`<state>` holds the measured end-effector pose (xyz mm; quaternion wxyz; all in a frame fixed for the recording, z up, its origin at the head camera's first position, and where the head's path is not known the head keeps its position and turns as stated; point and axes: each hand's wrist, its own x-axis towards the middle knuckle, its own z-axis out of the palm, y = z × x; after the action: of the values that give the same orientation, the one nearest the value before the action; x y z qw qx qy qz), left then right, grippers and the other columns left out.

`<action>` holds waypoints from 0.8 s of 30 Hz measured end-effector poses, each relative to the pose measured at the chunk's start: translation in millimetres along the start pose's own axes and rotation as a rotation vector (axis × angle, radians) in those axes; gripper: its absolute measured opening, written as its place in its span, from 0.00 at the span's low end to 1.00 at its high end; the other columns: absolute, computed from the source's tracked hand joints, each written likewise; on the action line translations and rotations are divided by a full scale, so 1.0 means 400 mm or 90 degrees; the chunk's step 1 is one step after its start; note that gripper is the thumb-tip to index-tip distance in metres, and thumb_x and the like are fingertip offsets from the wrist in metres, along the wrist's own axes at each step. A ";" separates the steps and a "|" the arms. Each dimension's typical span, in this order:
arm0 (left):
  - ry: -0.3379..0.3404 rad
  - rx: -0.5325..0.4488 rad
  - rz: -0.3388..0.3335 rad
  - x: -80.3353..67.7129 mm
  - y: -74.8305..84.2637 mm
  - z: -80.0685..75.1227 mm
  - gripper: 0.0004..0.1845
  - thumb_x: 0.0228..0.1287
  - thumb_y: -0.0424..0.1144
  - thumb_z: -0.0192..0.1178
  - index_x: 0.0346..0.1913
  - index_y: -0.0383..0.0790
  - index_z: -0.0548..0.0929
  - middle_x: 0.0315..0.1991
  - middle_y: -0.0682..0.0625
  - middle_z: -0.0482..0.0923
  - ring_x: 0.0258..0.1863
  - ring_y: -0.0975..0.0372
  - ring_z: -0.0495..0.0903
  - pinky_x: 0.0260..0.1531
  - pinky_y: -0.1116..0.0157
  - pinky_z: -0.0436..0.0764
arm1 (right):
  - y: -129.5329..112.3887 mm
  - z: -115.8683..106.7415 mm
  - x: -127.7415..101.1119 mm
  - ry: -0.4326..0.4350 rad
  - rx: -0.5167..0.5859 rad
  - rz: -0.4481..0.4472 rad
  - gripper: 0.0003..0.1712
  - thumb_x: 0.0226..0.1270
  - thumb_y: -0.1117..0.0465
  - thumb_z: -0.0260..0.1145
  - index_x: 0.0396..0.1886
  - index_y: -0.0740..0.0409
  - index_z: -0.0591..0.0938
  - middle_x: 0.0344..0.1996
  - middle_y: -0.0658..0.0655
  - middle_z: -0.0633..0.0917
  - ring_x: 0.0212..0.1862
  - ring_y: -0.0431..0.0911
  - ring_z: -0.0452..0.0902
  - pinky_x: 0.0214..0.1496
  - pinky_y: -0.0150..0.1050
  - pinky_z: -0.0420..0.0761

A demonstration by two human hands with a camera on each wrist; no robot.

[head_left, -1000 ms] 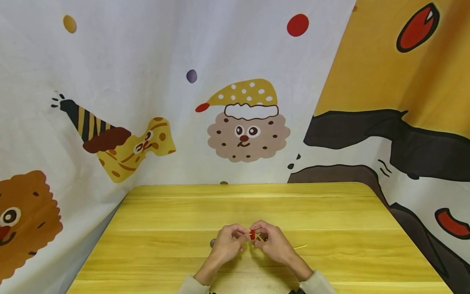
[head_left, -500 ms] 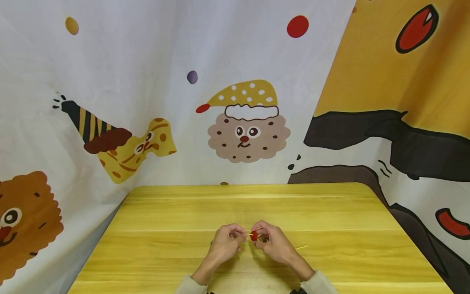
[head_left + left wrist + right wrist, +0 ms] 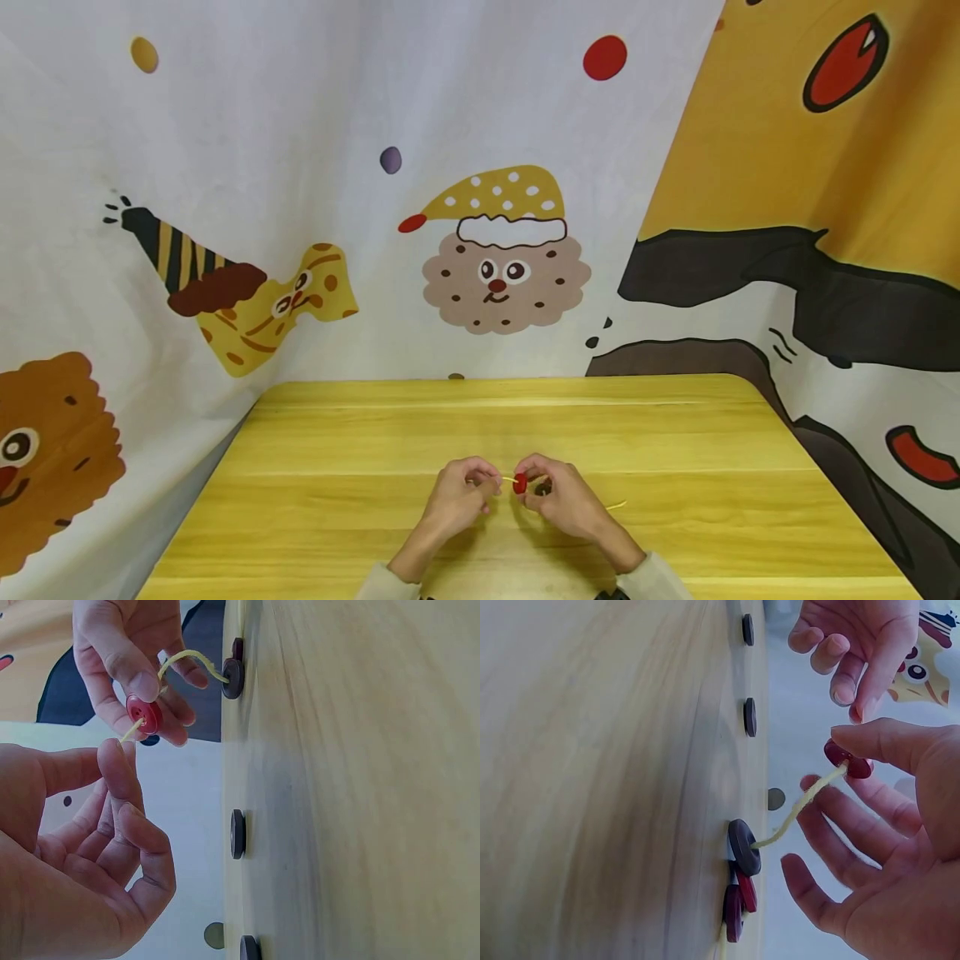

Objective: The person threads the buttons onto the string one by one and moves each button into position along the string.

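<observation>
My right hand (image 3: pixel 558 498) pinches a red button (image 3: pixel 147 714) between thumb and finger, above the table. A yellow string (image 3: pixel 808 796) passes through the button, and its short end is pinched by the thumb and finger of my left hand (image 3: pixel 459 498). From the button's other side the string droops to a dark button (image 3: pixel 744 847) standing on edge on the table. Close against that one sit a second red button (image 3: pixel 745 891) and another dark button (image 3: pixel 733 913). In the head view my right hand partly hides this group.
Two loose dark buttons, one nearer (image 3: pixel 750 717) and one farther (image 3: pixel 748 630) in the right wrist view, stand apart on the wooden table (image 3: pixel 375 433). The string's tail (image 3: pixel 617 505) lies right of my right hand. A printed curtain (image 3: pixel 337 100) hangs behind the table.
The red button in my right hand has moved slightly right, away from my left hand. More string shows between the button and my left fingers.
</observation>
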<state>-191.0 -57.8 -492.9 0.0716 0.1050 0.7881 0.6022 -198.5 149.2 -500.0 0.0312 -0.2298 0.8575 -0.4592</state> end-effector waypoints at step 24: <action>-0.004 0.011 0.004 0.000 -0.003 -0.003 0.06 0.67 0.33 0.62 0.40 0.31 0.83 0.29 0.47 0.82 0.20 0.56 0.80 0.18 0.71 0.76 | 0.003 -0.021 0.000 0.040 0.002 0.029 0.17 0.55 0.75 0.70 0.41 0.57 0.80 0.32 0.49 0.85 0.39 0.45 0.79 0.42 0.38 0.83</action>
<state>-191.5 -59.4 -493.7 0.0714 0.1101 0.7925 0.5955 -201.0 156.3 -496.2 0.0149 -0.1955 0.8626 -0.4664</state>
